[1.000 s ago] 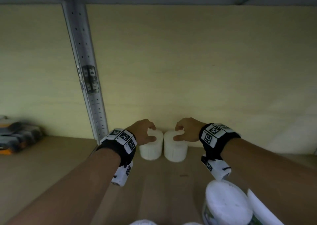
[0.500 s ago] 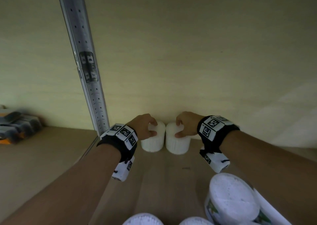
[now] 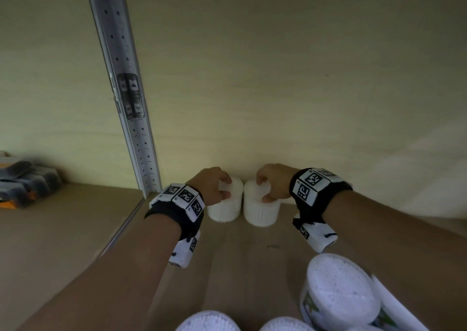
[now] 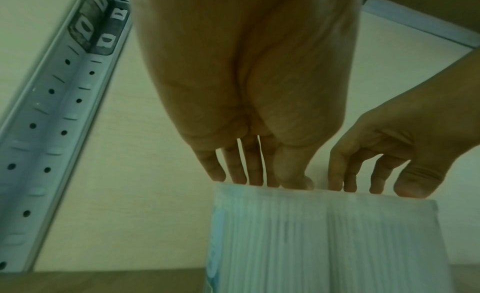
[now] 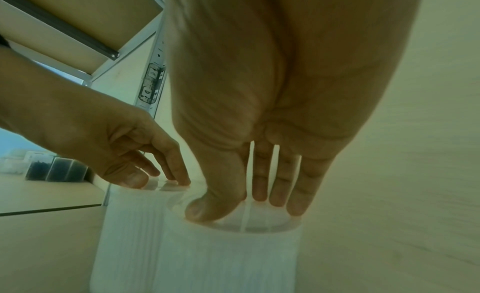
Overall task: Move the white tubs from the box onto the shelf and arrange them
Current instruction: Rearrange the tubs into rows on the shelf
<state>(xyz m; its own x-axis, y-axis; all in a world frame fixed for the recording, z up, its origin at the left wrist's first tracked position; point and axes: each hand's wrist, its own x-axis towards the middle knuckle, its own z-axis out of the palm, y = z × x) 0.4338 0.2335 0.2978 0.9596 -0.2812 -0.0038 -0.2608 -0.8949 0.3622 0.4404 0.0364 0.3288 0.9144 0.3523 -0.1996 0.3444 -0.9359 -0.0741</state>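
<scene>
Two white ribbed tubs stand side by side at the back of the wooden shelf (image 3: 252, 250), close to the pale back wall. My left hand (image 3: 217, 186) grips the top of the left tub (image 3: 223, 210) from above, thumb at the front and fingers over the far edge. My right hand (image 3: 269, 186) holds the top of the right tub (image 3: 261, 214) the same way. The left wrist view shows my left hand (image 4: 259, 180) with its fingertips on the left tub (image 4: 270, 236). The right wrist view shows my right hand (image 5: 246, 205) with thumb and fingers on the lid of the right tub (image 5: 228, 256).
Three more white tubs (image 3: 338, 292) (image 3: 207, 322) (image 3: 285, 324) show at the bottom edge, nearest me. A perforated metal upright (image 3: 126, 98) rises left of my left hand. Dark boxes (image 3: 22, 181) sit on the neighbouring shelf at far left.
Both hands have carried the two tubs a little farther back toward the wall. The view has tipped down, so more of the near tubs show.
</scene>
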